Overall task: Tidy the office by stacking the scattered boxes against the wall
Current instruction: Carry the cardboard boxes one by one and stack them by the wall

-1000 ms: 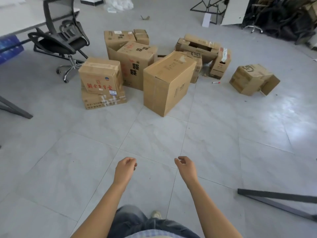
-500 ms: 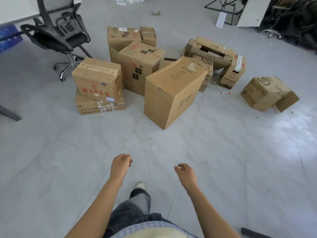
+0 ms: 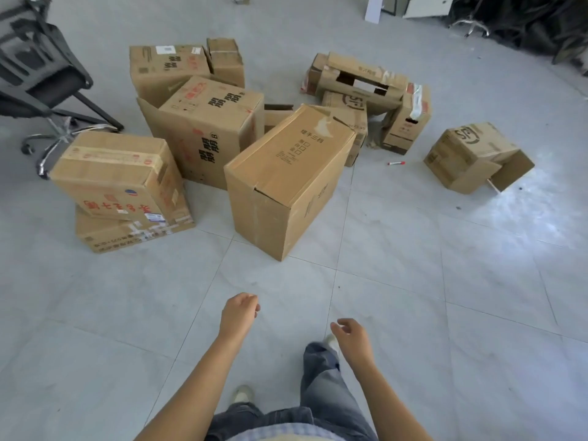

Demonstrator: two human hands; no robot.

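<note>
Well beyond both hands (image 3: 239, 315) (image 3: 351, 335), fingers (image 3: 252, 308) loosely curled and empty, scattered boxes (image 3: 286, 173).

A black office chair (image 3: 47, 81) stands on a grey tiled floor (image 3: 413, 297); 1 red marker (image 3: 396, 162) lies well to the chair's right, a white panel (image 3: 375, 7) farther right.

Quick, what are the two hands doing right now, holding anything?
Left hand: open, fingers loosely curled, holding nothing.
Right hand: open, fingers loosely curled, holding nothing.
</note>
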